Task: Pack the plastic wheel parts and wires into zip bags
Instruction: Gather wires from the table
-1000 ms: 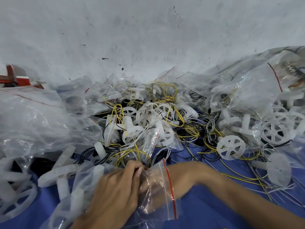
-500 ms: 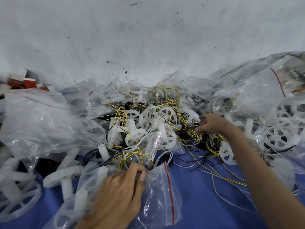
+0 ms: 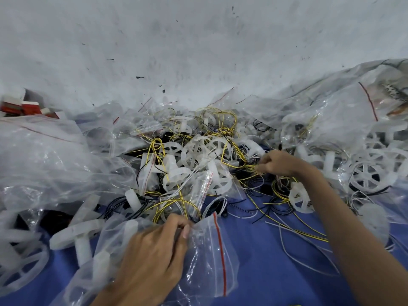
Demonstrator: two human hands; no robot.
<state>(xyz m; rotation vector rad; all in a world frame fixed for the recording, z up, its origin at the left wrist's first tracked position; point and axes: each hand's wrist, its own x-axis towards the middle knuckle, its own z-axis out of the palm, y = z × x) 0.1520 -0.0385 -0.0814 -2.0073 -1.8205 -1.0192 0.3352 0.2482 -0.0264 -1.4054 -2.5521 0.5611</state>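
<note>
Your left hand point(image 3: 152, 250) grips the bunched mouth of a clear zip bag with a red seal strip point(image 3: 212, 261), low on the blue worktop point(image 3: 265, 257). Your right hand point(image 3: 278, 163), fingers point(image 3: 268, 161) curled, pinches thin yellow wires point(image 3: 247, 166) in the tangled pile of white spoked plastic wheels point(image 3: 198, 151) just beyond the bag. The wires look knotted together, so lifting may snag or drag wheels along. The bunched bag mouth may be too narrow to take them.

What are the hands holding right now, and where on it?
Left hand grips the zip bag at its open mouth, beside the red seal strip. Right hand pinches yellow wires in the pile; where along them cannot be told.
</note>
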